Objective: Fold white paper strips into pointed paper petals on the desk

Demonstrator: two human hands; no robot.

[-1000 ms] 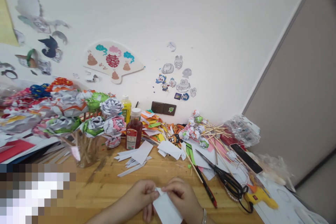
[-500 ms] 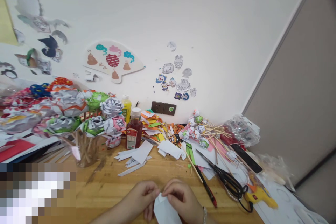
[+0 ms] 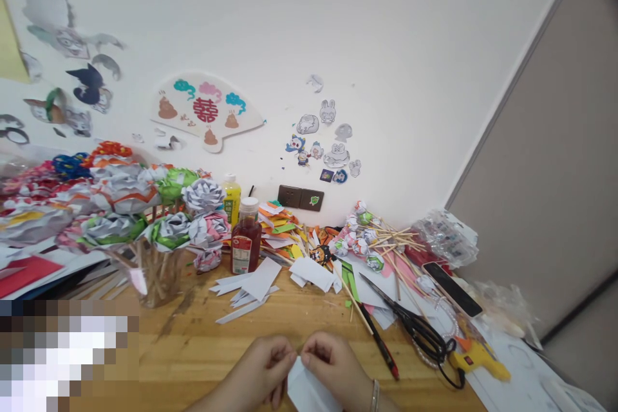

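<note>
A piece of white paper (image 3: 309, 389) hangs between my two hands at the bottom of the view, its lower part cut off by the frame edge. My left hand (image 3: 270, 364) pinches its upper left corner between thumb and fingers. My right hand (image 3: 331, 364) grips the top right part, thumb on the near side and fingers curled behind. The fingertips of both hands almost meet at the paper's top edge. Past them on the wooden table (image 3: 193, 347) lie white paper strips (image 3: 258, 283).
Scissors (image 3: 415, 328), a black pen (image 3: 381, 344) and a yellow glue gun (image 3: 480, 360) lie to the right, with a phone (image 3: 452, 290) behind. Paper flowers (image 3: 125, 193) stand in a clear container (image 3: 159, 283) at the left. A red-brown bottle (image 3: 246, 238) stands near the wall.
Both hands have shifted slightly right with the paper. The small folded tip seen earlier at the paper's top is now covered by my fingers, and the right fingers have curled in.
</note>
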